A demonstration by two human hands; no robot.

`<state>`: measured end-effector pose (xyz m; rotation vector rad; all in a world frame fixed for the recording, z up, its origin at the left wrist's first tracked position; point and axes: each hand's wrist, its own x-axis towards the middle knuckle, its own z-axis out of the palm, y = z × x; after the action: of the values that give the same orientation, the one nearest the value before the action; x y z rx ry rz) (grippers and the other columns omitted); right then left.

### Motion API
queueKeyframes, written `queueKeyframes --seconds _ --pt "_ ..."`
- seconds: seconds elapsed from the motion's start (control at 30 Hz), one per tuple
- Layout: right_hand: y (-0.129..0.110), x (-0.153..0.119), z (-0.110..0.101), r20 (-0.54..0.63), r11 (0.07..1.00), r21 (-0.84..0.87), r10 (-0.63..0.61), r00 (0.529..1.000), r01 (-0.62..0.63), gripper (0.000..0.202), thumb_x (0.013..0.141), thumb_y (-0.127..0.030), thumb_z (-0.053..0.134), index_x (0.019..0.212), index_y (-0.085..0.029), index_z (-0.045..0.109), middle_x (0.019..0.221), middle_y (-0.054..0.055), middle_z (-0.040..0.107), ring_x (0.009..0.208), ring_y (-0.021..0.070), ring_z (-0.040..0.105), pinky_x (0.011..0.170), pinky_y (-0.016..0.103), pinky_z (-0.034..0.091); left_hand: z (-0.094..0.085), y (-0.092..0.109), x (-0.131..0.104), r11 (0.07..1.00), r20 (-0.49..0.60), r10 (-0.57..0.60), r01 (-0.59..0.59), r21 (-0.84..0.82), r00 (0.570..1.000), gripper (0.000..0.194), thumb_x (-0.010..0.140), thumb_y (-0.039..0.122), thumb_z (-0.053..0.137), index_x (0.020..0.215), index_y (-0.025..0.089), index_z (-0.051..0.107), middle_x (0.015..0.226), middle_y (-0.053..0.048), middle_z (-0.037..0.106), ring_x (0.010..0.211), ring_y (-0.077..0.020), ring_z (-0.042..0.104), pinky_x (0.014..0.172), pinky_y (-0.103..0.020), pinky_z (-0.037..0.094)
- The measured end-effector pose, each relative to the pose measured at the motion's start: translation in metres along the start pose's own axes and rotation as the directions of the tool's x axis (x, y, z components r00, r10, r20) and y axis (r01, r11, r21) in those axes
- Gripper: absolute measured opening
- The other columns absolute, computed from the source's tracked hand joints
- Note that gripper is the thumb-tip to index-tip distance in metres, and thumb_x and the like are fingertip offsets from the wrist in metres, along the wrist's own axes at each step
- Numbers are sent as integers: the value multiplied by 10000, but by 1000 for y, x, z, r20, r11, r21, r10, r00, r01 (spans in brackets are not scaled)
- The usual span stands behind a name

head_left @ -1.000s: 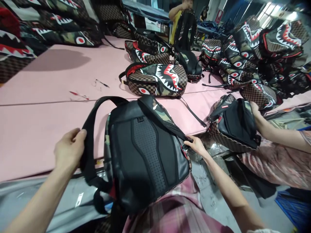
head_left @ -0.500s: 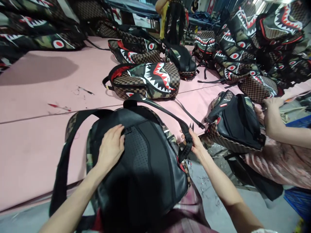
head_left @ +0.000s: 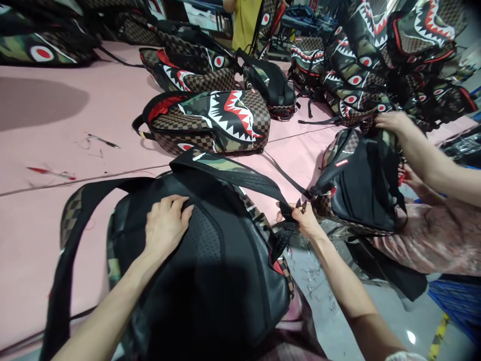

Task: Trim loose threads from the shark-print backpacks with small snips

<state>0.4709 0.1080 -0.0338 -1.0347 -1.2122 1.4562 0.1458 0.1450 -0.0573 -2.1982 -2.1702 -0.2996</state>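
A backpack (head_left: 240, 260) lies back side up in front of me, its black padded panel facing the camera. My left hand (head_left: 167, 223) rests on that panel, fingers curled and fingertips closed at the fabric near the perforated patch (head_left: 208, 240). At the bag's right side, my right hand (head_left: 300, 218) grips the black shoulder strap (head_left: 259, 183) just above its buckle. Dark pointed tips, like those of thread snips (head_left: 301, 204), stick up from the right hand; their rest is hidden. The other shoulder strap (head_left: 71, 250) loops out to the left.
Another shark-mouth backpack (head_left: 210, 120) lies beyond mine on the pink table (head_left: 33, 140). A pen (head_left: 103, 141) and a red-handled tool (head_left: 50, 173) lie at left. On the right, a co-worker's hand (head_left: 393, 120) holds a black-backed backpack (head_left: 361, 185). Several more backpacks are piled behind.
The view has shifted, moving the table's things leftward. My left fingers have curled more at the panel. The strap in my right hand has turned, showing its camouflage side. The co-worker's hand has risen.
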Motion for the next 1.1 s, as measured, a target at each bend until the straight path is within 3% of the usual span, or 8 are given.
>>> queueKeyframes --seconds 0.13,0.33,0.57,0.67,0.77,0.83,0.93,1.1 --pt "-4 -1 3 -33 1000 5 17 999 -16 545 646 -631 626 835 -123 680 636 65 617 592 164 554 485 245 424 -6 -4 6 998 119 -35 42 -53 992 394 858 443 401 1008 124 577 979 -119 559 925 -263 520 792 -348 440" --pt "-4 -1 17 -166 981 175 108 980 -78 485 704 -558 624 891 -111 651 649 47 602 550 114 483 447 211 372 -9 2 0 999 83 -35 33 15 996 410 854 416 402 1091 123 563 1053 -142 561 956 -297 499 806 -386 430" --pt "-11 -2 24 -268 950 271 232 935 -158 482 639 -533 690 856 -106 634 613 8 587 429 61 416 357 185 285 -24 -1 15 999 302 -53 52 12 952 439 831 467 436 1066 120 565 997 -166 558 930 -329 518 747 -400 440" --pt "-12 -4 26 -315 935 303 281 907 -184 476 619 -517 707 838 -103 625 585 -2 585 380 45 395 327 177 258 -31 25 -4 997 142 -77 79 -5 987 416 846 373 436 1135 90 532 1085 -205 526 980 -359 490 785 -449 423" --pt "-12 -5 33 -377 936 303 292 879 -182 450 607 -505 713 790 -107 608 577 1 587 371 53 409 326 186 294 -30 76 -46 957 -51 48 -60 -283 998 345 834 341 481 1111 141 533 1072 -154 561 992 -314 500 856 -446 403" --pt "-12 -6 38 -404 946 281 267 875 -160 439 614 -509 701 777 -114 596 587 3 590 371 55 404 332 192 309 -24 115 -75 822 -38 121 -122 -557 992 342 769 394 585 1032 179 549 974 -113 596 929 -267 547 849 -402 427" --pt "-16 -8 42 -430 980 157 180 885 -124 416 639 -497 680 806 -125 597 612 7 593 411 69 428 355 192 314 -12 159 -100 582 67 44 29 -813 997 348 716 364 641 1014 207 551 988 -95 599 897 -235 578 812 -368 453" --pt "-21 -7 36 -343 936 -352 -118 932 -11 289 739 -445 603 739 -155 611 582 -5 573 531 99 490 489 199 370 -7 166 -101 -40 444 289 474 -879 848 170 700 325 639 775 173 633 704 -45 648 684 -189 617 732 -331 482"
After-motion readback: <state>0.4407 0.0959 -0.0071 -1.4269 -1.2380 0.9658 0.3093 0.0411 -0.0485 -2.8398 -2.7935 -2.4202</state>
